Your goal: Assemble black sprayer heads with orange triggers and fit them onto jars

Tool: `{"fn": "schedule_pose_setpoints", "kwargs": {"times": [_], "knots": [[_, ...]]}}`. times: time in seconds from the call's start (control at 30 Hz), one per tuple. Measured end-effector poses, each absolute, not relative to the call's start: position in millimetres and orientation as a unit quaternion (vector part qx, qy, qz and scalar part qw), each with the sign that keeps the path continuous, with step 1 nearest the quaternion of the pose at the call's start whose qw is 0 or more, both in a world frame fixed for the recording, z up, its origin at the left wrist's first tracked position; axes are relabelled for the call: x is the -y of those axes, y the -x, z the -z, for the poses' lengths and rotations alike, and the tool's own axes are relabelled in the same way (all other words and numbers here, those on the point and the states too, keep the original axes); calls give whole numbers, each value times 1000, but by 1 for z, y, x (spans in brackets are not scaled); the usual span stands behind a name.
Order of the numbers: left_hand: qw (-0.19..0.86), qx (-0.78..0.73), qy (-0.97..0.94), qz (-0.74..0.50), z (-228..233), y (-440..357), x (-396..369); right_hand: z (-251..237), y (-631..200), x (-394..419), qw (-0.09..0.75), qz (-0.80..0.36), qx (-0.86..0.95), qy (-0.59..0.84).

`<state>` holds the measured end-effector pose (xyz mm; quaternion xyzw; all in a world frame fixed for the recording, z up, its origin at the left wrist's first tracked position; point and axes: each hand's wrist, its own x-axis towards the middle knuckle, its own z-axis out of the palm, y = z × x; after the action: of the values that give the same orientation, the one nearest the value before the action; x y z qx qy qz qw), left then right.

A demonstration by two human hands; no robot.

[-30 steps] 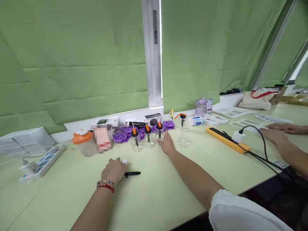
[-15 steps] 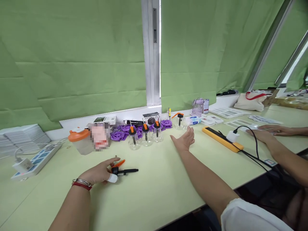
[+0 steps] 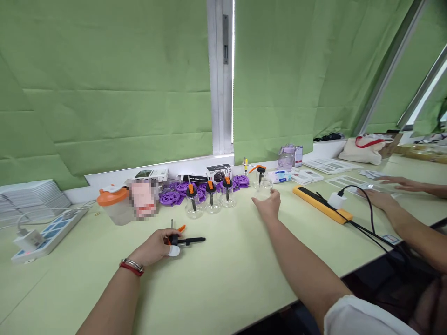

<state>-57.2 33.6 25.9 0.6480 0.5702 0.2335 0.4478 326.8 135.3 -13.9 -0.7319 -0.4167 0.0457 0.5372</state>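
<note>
Right hand (image 3: 268, 205) rightward—at jar (image 3: 264, 189) (roomy)

The head-worn camera looks from above the near side of the table (image 3: 216, 284), forward and down, facing the far green window covering (image 3: 139, 83); the left hand (image 3: 156, 247) and right hand (image 3: 269, 207) are at middle distance in its wide view.

Pink package (image 3: 144, 197) pixelated, black-orange lid (image 3: 191, 241) partly hidden by left hand (image 3: 153, 246), white stack (image 3: 38, 200) cropped at left edge

It's a workroom — matching bottles (image 3: 211, 204), long shared table (image 3: 216, 279).
</note>
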Motion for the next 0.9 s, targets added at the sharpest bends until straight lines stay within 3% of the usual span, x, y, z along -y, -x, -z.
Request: {"fn": "schedule_pose_setpoints", "kwargs": {"times": [0.13,0.3,0.63,0.9], "knots": [[460,-545,-620,-326,-25,57,-37,-3,-297,-115,547,27,614,569],[470,-516,-588,-408,-22,54,-38,-11,-272,-96,412,-7,798,440],[454,-508,-552,-481,-13,49,-43,-7,-266,-90,341,-138,837,405],[468,-515,-552,-459,-13,27,-37,-7,-241,-74,334,-204,847,359]]}}
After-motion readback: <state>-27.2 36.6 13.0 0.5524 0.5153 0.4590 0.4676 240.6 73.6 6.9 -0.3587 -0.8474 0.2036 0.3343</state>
